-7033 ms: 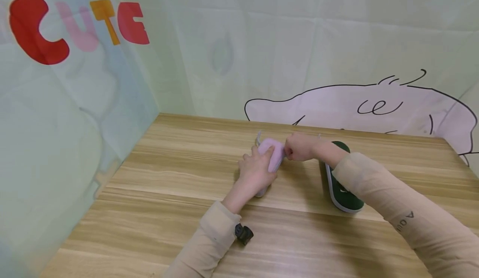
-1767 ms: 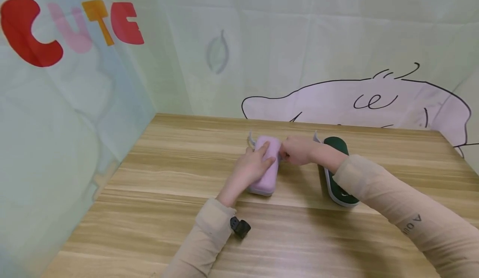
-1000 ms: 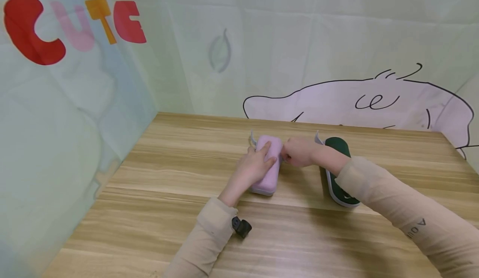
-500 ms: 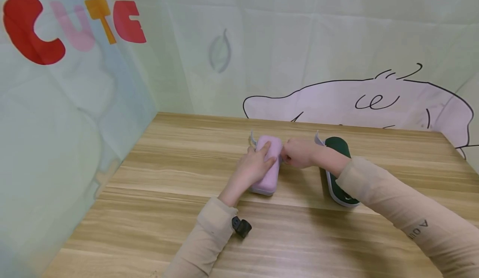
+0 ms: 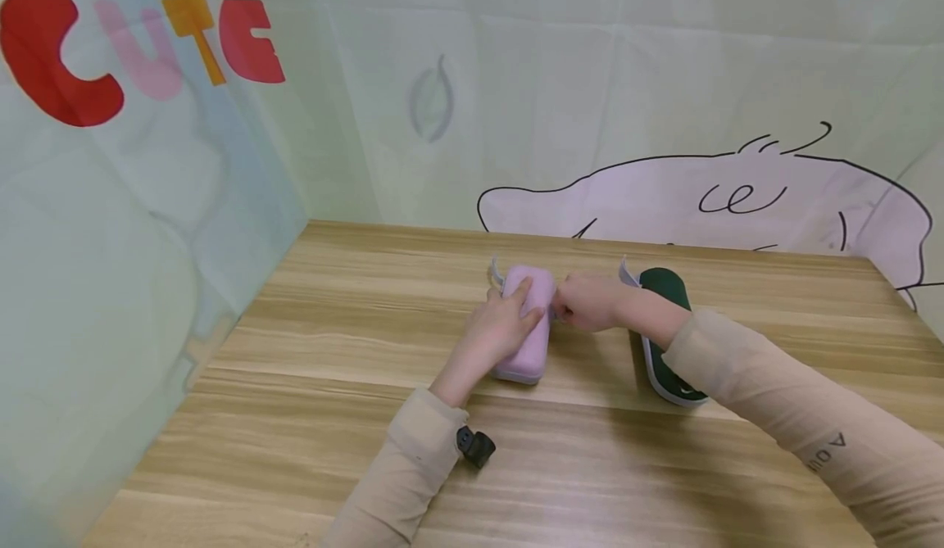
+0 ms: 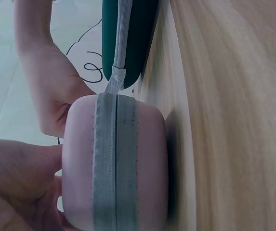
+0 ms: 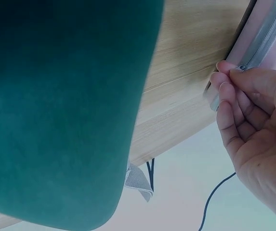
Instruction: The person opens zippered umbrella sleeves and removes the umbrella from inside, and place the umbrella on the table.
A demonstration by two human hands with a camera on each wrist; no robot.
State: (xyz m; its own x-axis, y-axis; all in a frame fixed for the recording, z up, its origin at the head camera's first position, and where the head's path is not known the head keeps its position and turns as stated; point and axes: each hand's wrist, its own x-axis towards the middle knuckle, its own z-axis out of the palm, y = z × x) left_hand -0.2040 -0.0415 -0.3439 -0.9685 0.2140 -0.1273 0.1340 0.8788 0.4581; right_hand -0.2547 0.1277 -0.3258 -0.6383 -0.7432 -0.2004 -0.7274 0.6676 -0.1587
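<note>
A pink zip case point(image 5: 527, 355) with a grey zipper band point(image 6: 116, 163) lies on the wooden table. My left hand point(image 5: 494, 327) holds it from the left, with two digits across its top and other fingers down its left side. On the case's right side, near the far end, my right hand point(image 5: 590, 301) pinches the small zipper pull point(image 7: 243, 68) between thumb and forefinger. From the case's far left corner sticks up a grey fabric strap point(image 5: 496, 269). The zipper band looks joined at the end facing the left wrist camera.
Right of the pink case lies a dark green zip case point(image 5: 666, 284), partly hidden under my right forearm. Its grey strap point(image 5: 627, 271) stands up at the far left. A printed cloth backdrop point(image 5: 383, 122) rises behind and left of the table point(image 5: 354, 351).
Seven seconds ago the pink case was tilted and turned; now it lies flatter and straighter, with my left hand farther left on it. Over the last second, both hands have barely moved.
</note>
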